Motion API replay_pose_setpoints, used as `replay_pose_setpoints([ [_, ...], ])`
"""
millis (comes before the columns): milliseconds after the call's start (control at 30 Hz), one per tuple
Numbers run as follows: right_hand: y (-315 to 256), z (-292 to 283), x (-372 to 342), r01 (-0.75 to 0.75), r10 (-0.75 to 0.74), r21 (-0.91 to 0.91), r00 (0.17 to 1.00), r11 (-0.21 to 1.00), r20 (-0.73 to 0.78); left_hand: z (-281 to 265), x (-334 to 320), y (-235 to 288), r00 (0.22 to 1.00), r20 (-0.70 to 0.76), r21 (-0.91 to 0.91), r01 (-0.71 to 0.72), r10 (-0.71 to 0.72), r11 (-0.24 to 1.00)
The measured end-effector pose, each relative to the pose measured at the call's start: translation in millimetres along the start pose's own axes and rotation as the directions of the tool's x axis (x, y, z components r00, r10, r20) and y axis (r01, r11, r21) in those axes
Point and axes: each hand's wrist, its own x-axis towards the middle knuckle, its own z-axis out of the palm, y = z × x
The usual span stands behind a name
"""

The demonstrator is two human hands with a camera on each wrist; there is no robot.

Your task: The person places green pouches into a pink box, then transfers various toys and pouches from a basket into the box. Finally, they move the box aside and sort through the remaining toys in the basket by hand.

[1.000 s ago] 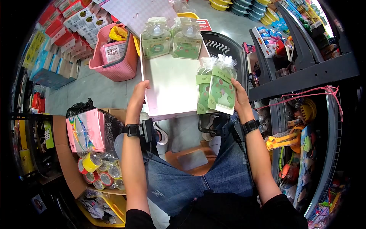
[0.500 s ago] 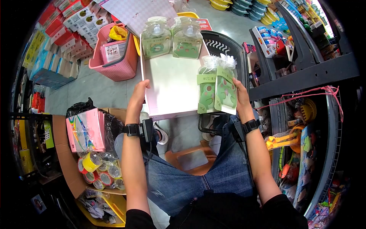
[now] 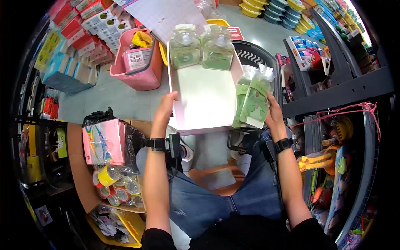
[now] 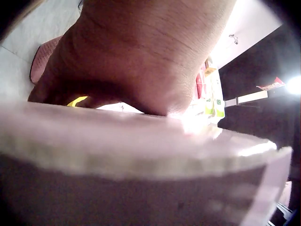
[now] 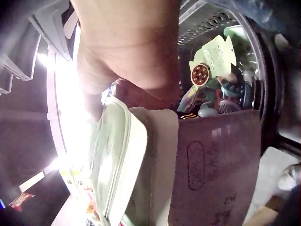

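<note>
My left hand grips the left wall of a shallow white box, its fingers partly hidden behind the rim. At the box's near right corner, my right hand holds a flat clear water bottle with a green cartoon sleeve, tilted with its white cap up and to the right. A similar bottle stands just left of it, partly covered. More sleeved bottles stand upright at the box's far end. In the right wrist view, the held bottle overlaps the box wall.
Beneath the box is a black basket with assorted goods. A pink basket stands at far left. Nearer on the left, a carton holds tape rolls and pink packs. Dark shelving runs along the right; a brown stool is between the legs.
The held bottle swung rightward, more upright, and now leans back over its neighbour. The head view has shifted, moving the whole scene rightward. My left hand stays on the box wall.
</note>
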Motion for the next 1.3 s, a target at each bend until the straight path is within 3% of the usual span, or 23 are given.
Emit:
replay_pose_setpoints([
  [33, 0, -1, 1, 0.003, -0.003, 0.001, 1.0, 1.0, 0.01, 1, -1, 3, 0.999, 0.004, -0.009, 0.038, -0.038, 0.999],
  [133, 0, 0, 1, 0.055, -0.055, -0.012, 0.998, 0.998, -0.012, 4, -6, 5, 0.998, -0.013, 0.023, -0.056, 0.056, 0.998],
  [400, 4, -17, 10, 0.11, -0.11, -0.027, 0.994, 0.994, 0.007, 2, -1, 0, 1.0, 0.011, -0.016, -0.024, 0.024, 1.0],
  [500, -3, -8, 9, 0.153, -0.168, -0.178, 0.983, 0.972, -0.07, 4, -8, 10, 1.0, 0.009, -0.014, 0.02, -0.02, 1.0],
  [600, -18, 33, 13, 0.254, -0.28, -0.408, 0.96, 0.877, -0.003, 6, -9, 13, 0.999, 0.037, 0.014, 0.03, -0.03, 0.999],
  [667, -25, 40, 44, 0.177, -0.22, -0.576, 0.976, 0.798, -0.005, 3, -12, 13, 0.998, 0.048, 0.006, 0.045, -0.046, 0.999],
  [833, -13, 82, 98, 0.125, -0.14, -0.657, 0.99, 0.743, 0.03, 7, -20, 25, 0.998, 0.039, 0.02, 0.057, -0.058, 0.998],
  [967, 5, 82, 138, 0.221, -0.244, -0.67, 0.968, 0.709, 0.06, 5, -15, 21, 0.999, 0.045, 0.012, 0.009, -0.009, 1.0],
  [1100, 9, 83, 158, 0.305, -0.365, -0.776, 0.925, 0.552, 0.104, 6, -16, 23, 0.997, 0.063, 0.042, 0.05, -0.053, 0.998],
  [1200, 3, 94, 154, 0.222, -0.532, -0.972, 0.815, -0.081, 0.23, 5, -14, 19, 0.996, 0.059, 0.03, 0.059, -0.061, 0.998],
  [1233, 4, 91, 160, 0.33, -0.587, -0.934, 0.733, -0.135, 0.344, 6, -13, 18, 0.997, 0.055, 0.016, 0.05, -0.05, 0.999],
  [1300, -1, 95, 155, 0.224, -0.542, -0.972, 0.81, -0.064, 0.222, 6, -9, 16, 0.998, 0.059, 0.037, 0.018, -0.02, 0.999],
])
